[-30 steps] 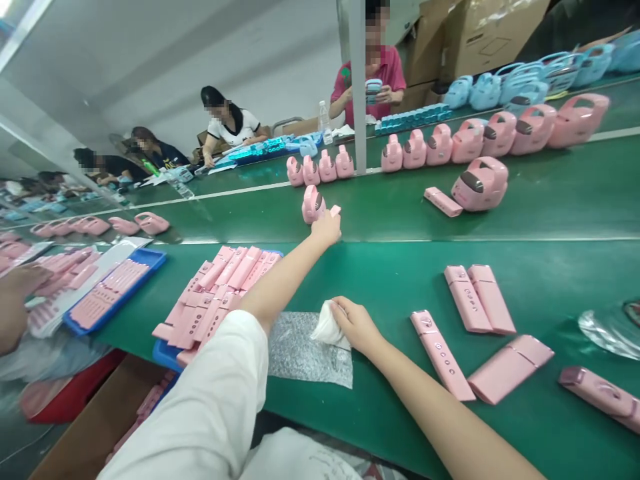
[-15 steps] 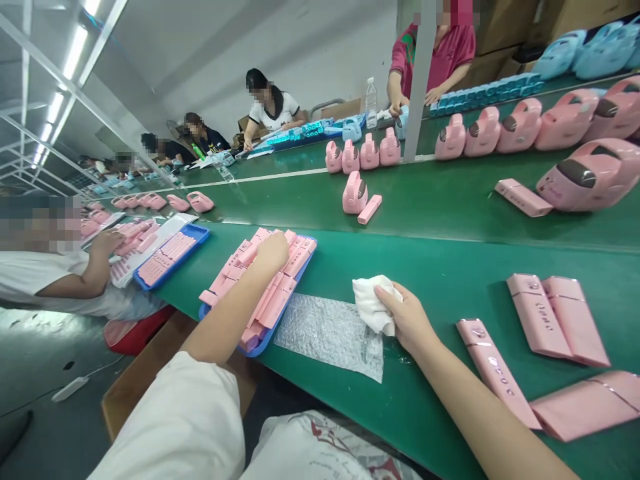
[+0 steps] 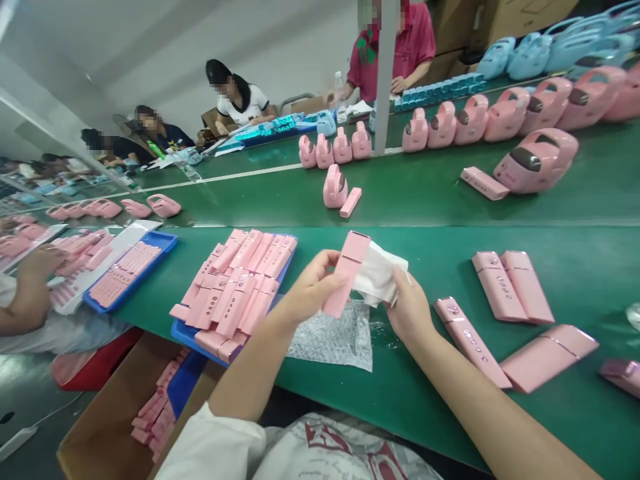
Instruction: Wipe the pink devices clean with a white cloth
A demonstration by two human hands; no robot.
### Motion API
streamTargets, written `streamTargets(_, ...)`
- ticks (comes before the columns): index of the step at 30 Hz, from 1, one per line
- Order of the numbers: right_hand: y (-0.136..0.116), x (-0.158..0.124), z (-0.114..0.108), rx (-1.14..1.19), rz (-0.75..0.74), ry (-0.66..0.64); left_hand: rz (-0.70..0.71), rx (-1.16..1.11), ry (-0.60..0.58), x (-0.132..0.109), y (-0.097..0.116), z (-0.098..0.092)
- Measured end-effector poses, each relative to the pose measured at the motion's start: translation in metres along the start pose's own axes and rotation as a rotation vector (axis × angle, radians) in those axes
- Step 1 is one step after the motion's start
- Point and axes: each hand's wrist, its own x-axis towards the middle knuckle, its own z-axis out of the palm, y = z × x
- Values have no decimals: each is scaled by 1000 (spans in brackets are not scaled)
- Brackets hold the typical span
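My left hand (image 3: pixel 320 283) is closed around a flat pink plastic case (image 3: pixel 349 270) with a shiny line across it, held up tilted above the green table. In my right hand (image 3: pixel 411 303) is a crumpled white cloth (image 3: pixel 379 272), pinched between thumb and fingers and right beside the case, seemingly against its edge. Below both hands lies a bubble wrap sheet (image 3: pixel 333 340), partly covered by my left arm and hand. A blue tray (image 3: pixel 200 339) heaped with pink cases (image 3: pixel 235 293) stands left of my left hand.
Several loose pink cases (image 3: pixel 470 341) lie on the right. Pink handled units (image 3: pixel 335 187) line the raised green surface ahead, beside a metal post (image 3: pixel 385 80). At lower left, a cardboard box (image 3: pixel 107 413) holds more pink pieces. Co-workers sit along the far side and at left.
My left hand has come from the tray toward the middle, now holding a pink case. The cloth in my right hand has met it there. The view has shifted to the right.
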Motion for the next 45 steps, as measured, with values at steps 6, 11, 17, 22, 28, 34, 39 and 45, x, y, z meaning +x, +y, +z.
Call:
streamTargets(6, -2, 1, -11, -172, -349, 24, -145, -330, -159, 25, -44, 30)
streamTargets(11, -5, 2, -15, -484, -551, -34, -254, -417, -168, 28, -57, 28)
streamTargets(17, 5, -8, -12, -1009, -1097, -527, -258, -555, -39, 29, -62, 31)
streamTargets(22, 4, -14, -13, -940, -1166, -636, -293, -666, -30, 28, -60, 28)
streamTargets(28, -2, 1, -20, -494, -491, -5, -294, -729, -282, 29, -57, 21)
streamTargets(34, 2, 2, -17, -199, -171, -23, -242, -717, -347, 26, -56, 20)
streamTargets(39, 0, 0, -15, -199, -72, -26, -198, -713, -308, 23, -62, 20)
streamTargets(45, -5, -2, -14, -154, -13, -2, -186, -647, -360, 23, -67, 20)
